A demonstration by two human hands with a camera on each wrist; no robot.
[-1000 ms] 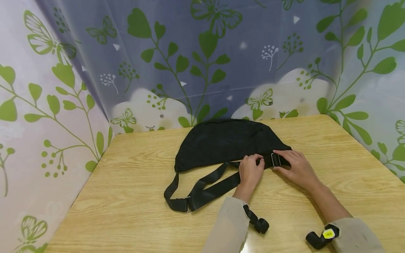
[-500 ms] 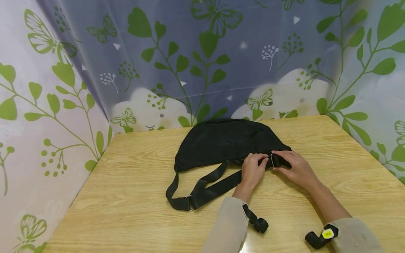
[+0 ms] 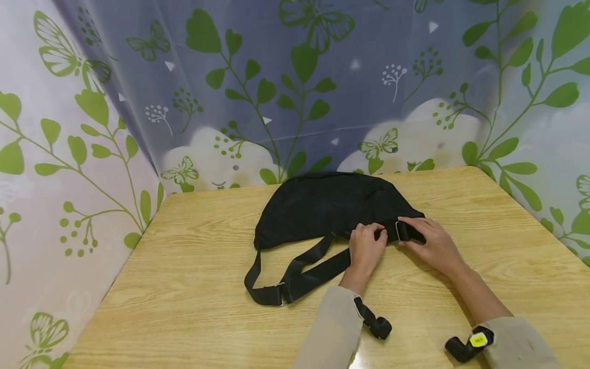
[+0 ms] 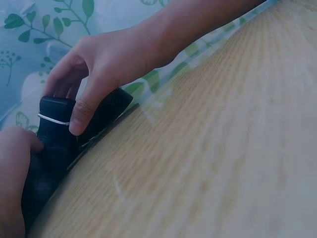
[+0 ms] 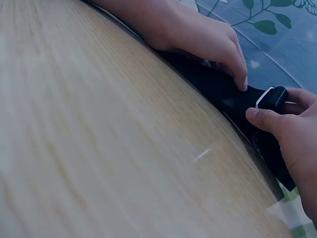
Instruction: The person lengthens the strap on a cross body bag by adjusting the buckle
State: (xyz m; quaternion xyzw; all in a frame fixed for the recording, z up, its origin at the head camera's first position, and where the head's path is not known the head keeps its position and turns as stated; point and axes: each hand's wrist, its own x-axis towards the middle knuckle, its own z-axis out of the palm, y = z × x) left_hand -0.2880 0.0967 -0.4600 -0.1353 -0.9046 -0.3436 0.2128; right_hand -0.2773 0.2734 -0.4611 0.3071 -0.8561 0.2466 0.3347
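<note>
1. Right of centre in the head view: right hand (image 3: 433, 243) pinches the buckle (image 3: 397, 230), thumb below, fingers above. Narrow grip. Barely moved over the last second.
2. Just left of it, left hand (image 3: 365, 248) pinches the strap (image 3: 318, 277), fingers bunched. It slid right toward the buckle half a second ago, now backed off a touch to the left, so a bit more strap shows between the hands.
3. Lower centre-left: strap loop has crept right. Its slider (image 3: 282, 294) sits farther right and slightly higher than a second ago; the loop's left bend followed.
4. Upper centre: bag (image 3: 332, 207) lies on the table (image 3: 184, 256), back edge near the frame's middle height. Hasn't shifted in any way I'd call out. Strap runs along and below its lower edge.
5. My read: slack is being worked rightward out of the loop toward the buckle, in small steps, bag staying put.
6. Left wrist view, left side: strap folds up through the buckle's wire, right thumb on the near side. Can't tell how much strap has passed through, or whether it's twisted under the fingers.
</note>
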